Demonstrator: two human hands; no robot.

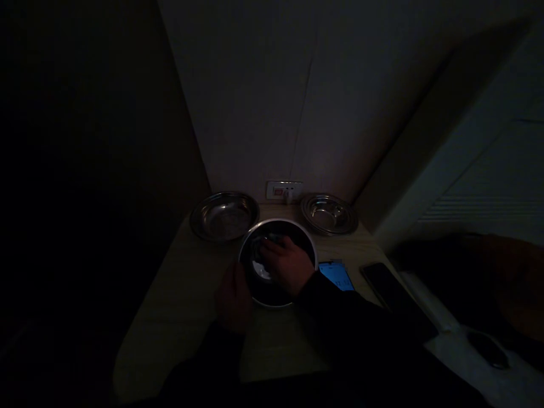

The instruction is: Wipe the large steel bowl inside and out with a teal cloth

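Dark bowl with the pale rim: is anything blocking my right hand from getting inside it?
Nothing visible is; your right hand reaches into the dark bowl. Your left hand is at its left side, out of that path.

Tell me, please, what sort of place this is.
Probably a dim room in a home, though the darkness leaves this unsure: a pale table stands by a wall socket, with a lit phone on it.

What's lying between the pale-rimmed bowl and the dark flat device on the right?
In the head view, a phone with a lit screen lies between the bowl and the dark device, partly hidden by the right sleeve.
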